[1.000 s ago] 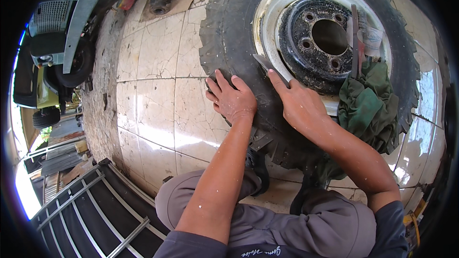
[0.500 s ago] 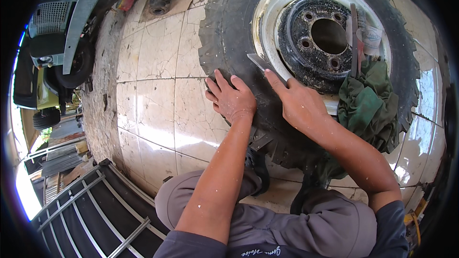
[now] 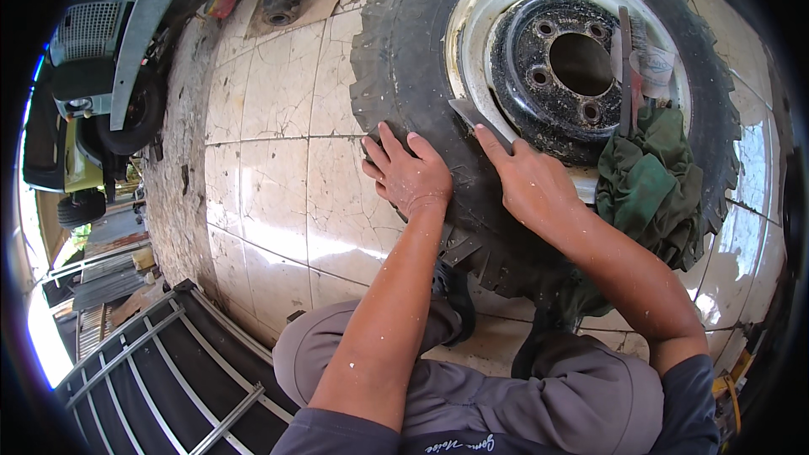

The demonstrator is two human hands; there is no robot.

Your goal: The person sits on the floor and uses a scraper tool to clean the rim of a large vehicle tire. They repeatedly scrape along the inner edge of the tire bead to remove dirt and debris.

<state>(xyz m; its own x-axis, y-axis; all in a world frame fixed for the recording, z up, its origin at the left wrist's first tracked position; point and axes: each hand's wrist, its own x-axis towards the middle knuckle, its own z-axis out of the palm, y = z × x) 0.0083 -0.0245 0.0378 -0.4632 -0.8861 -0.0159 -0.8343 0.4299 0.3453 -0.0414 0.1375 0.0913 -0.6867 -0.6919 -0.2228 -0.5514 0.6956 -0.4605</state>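
Floor: cracked cream tiles (image 3: 270, 101), with a vehicle's grille (image 3: 88, 25) far left and a metal-barred frame (image 3: 226, 421) near left.
Tyre: big chunky tyre (image 3: 404, 50) lying right of centre, on its pale rim (image 3: 472, 21) with a black bolt-hole centre (image 3: 514, 55).
Right hand: wrapped snugly round a blade (image 3: 484, 120), index finger along it; that's the right hand (image 3: 538, 185). Tip points far left, over the sidewall just beside the rim. Can't tell if it's actually touching rubber.
Left hand: left hand (image 3: 410, 177) is spread loosely on the tyre's left edge, gripping nothing I can see.
Parked stuff: green cloth (image 3: 647, 190), long-handled brush (image 3: 625, 76) and pale cup (image 3: 656, 72), all on the wheel's right side.
What's new: blade tip is a touch further right and nearer than half a second ago, left hand basically unmoved. Reads to me like short strokes on one patch.
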